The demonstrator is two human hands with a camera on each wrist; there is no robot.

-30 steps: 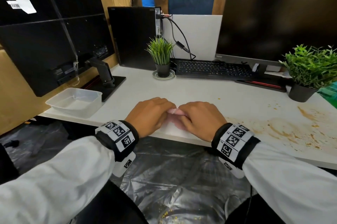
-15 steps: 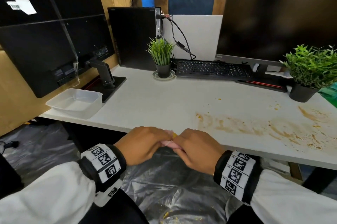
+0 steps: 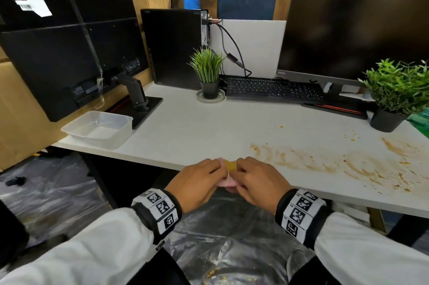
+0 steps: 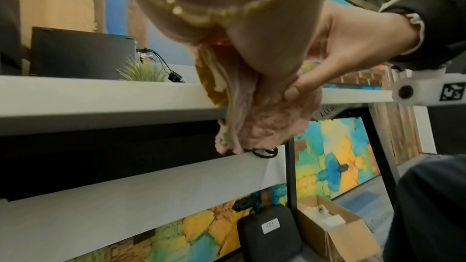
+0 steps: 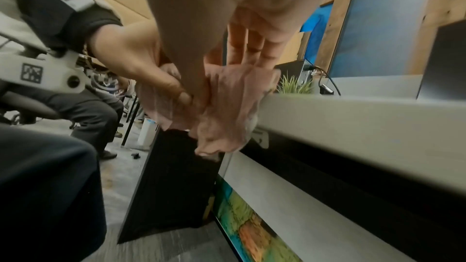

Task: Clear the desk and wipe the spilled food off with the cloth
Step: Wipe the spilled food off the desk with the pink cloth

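Both hands are now hanging just off the table's (image 3: 176,136) front edge, having drawn back from its top. The left hand (image 3: 195,183) and right hand (image 3: 260,182) are each pinching the bunched pink cloth (image 3: 228,168), its yellow-stained patch newly showing.

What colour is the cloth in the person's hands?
Pale pink, with a yellow-brown food stain; the cloth shows best in the left wrist view.

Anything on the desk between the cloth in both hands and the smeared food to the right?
Nothing visible. The cloth, held by left hand and right hand at the desk's front edge, has bare desktop up to the brown smears. The potted plant stands behind them.
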